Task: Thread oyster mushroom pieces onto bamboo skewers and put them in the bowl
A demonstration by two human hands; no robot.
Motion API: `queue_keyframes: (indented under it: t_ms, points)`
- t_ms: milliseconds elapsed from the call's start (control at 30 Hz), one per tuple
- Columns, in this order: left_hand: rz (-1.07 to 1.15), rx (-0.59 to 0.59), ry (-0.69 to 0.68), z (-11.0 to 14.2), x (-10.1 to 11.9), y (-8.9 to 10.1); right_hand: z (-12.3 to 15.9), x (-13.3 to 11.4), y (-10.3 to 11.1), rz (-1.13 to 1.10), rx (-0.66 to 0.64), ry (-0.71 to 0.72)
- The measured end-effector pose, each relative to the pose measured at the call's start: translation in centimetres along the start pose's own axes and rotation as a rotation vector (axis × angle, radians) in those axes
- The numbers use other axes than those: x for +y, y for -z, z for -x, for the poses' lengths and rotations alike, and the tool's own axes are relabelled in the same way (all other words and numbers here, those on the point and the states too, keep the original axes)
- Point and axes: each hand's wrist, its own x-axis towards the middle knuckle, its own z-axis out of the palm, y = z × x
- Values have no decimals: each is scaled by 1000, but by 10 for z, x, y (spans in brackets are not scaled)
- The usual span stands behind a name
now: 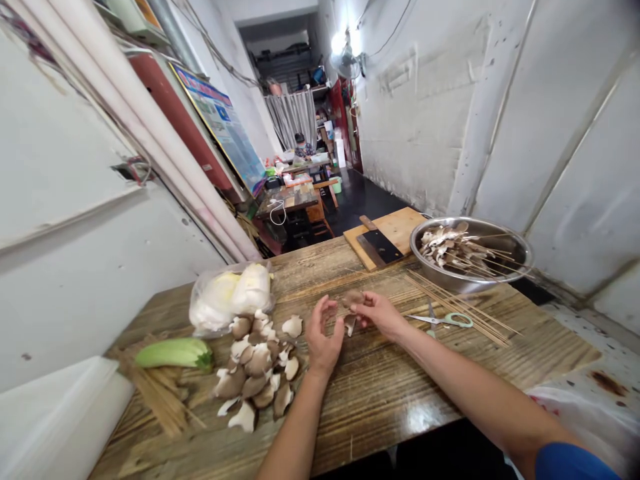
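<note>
My right hand [379, 312] pinches a brown oyster mushroom [353, 298] above the middle of the wooden table. Just under it a second pale mushroom piece [351, 325] shows; I cannot tell whether it hangs from the same fingers. My left hand [324, 335] is beside them, its fingers curved and apart with nothing visible in them. Left of that hand lies a loose pile of oyster mushrooms [259, 361]. To the right of my right hand are green-handled scissors [457, 320] and several thin wooden skewers [467, 308].
A steel bowl [470, 285] at the right holds skewered mushrooms. Behind is a cutting board [407, 227] with a cleaver [381, 245]. At left lie bagged pale vegetables [231, 298], a green gourd [173, 353] and a skewer bundle [160, 397]. A person [301, 147] sits far back.
</note>
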Motion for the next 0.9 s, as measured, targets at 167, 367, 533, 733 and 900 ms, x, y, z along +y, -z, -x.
queue_keyframes:
  t_ms: [167,367,533,733,900]
  points:
    - [136,-41,176,-7,-5,0,0,-4,1,279,-14,77]
    - [275,-105,308,-8,-1,-4,2,7,-3,419,-21,85]
    - [392,-66,385,-5,6,-8,2,12,-5,404,71,107]
    - [387,-61,413,-5,6,-10,3,18,-6,410,96,110]
    - [298,-73,339,-5,1,-9,3,24,1,667,104,247]
